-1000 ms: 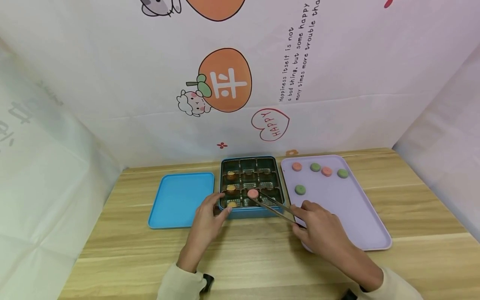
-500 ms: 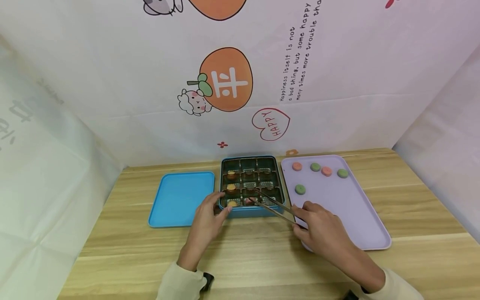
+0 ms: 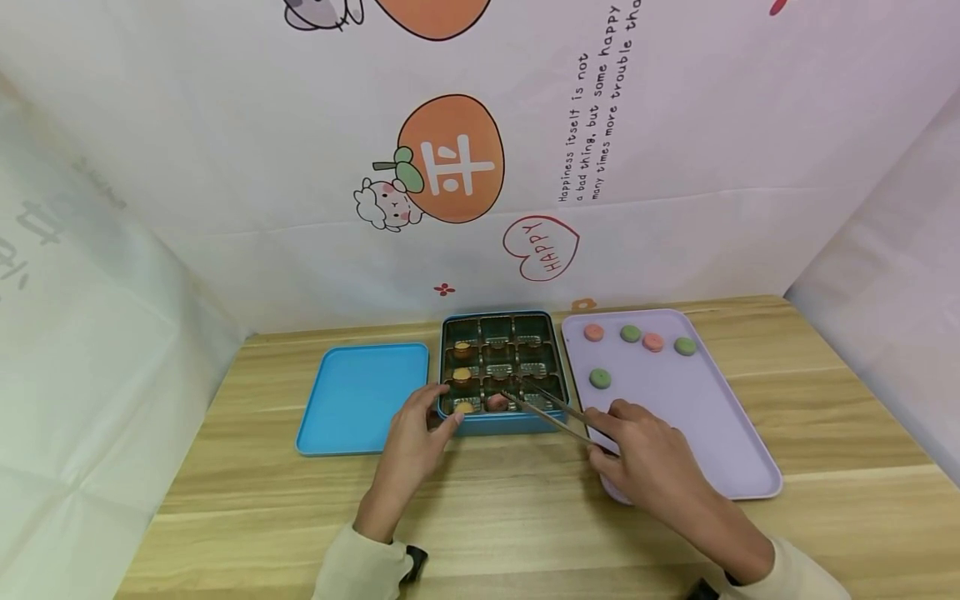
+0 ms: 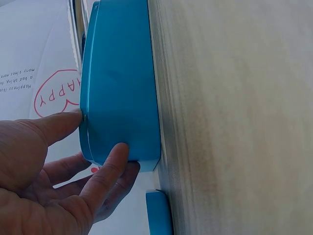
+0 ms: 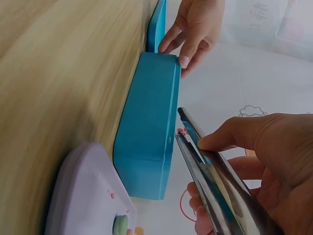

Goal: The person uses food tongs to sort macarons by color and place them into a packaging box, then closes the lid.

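Note:
My left hand [image 3: 417,442] holds the near left corner of the blue box [image 4: 120,73], thumb at the rim and fingers at the side. Inside the box, a dark insert divides the space into several compartments. Yellow macarons [image 3: 462,376] line its left column, and a pink macaron [image 3: 497,402] lies in the front middle compartment. My right hand [image 3: 651,450] grips metal tongs [image 5: 210,176] between thumb and fingers. The tong tips are parted over the box's front row, just right of the pink macaron, with nothing between them.
To the right, a lilac tray [image 3: 675,425] carries green macarons [image 3: 600,378] and pink ones near its back and left side. On the left lies a blue lid [image 3: 365,400]. A printed white cloth [image 3: 300,167] rises behind the wooden table [image 3: 495,517].
The pink macaron, earlier held in the tongs above the box, has gone down into the front middle compartment. The tongs have let go and shifted slightly right. The left hand stays put.

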The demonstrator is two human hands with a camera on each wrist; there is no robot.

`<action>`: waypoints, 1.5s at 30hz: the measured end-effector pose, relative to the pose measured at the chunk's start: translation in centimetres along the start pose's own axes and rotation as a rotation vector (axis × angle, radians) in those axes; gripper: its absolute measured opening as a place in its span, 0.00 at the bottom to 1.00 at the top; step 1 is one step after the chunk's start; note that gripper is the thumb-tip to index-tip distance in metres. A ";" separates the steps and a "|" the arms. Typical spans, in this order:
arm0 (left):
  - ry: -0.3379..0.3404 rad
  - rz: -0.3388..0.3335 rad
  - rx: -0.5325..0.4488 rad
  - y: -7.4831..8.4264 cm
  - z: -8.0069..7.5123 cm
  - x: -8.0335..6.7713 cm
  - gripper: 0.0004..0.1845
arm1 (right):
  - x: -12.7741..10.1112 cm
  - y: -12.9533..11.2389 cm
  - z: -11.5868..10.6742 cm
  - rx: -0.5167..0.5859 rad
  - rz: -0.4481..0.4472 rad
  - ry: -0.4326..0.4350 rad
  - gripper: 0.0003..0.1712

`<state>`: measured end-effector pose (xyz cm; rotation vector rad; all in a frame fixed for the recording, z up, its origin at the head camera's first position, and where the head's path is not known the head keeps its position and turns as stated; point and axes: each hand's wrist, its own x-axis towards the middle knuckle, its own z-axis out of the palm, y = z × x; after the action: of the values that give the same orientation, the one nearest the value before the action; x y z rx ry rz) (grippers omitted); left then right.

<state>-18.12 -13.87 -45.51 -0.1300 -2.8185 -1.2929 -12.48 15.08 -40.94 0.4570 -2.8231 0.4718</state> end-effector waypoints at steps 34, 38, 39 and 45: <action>0.002 0.004 0.001 -0.1 0.0 0.0 0.25 | 0.9 6.1 -2.3 -0.036 0.073 0.096 0.17; 0.002 0.004 -0.002 -0.1 0.0 0.0 0.25 | 0.9 7.3 -2.0 -0.035 0.125 0.070 0.19; 0.001 0.003 -0.003 -0.1 0.0 0.0 0.25 | 0.9 7.6 -1.9 -0.038 0.137 0.064 0.19; -0.002 0.003 -0.012 0.0 0.0 0.1 0.25 | 0.7 9.7 -1.6 -0.055 0.186 0.043 0.21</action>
<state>-18.19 -13.86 -45.51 -0.1363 -2.8116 -1.3107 -16.10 24.17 -41.92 0.1720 -2.8414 0.4328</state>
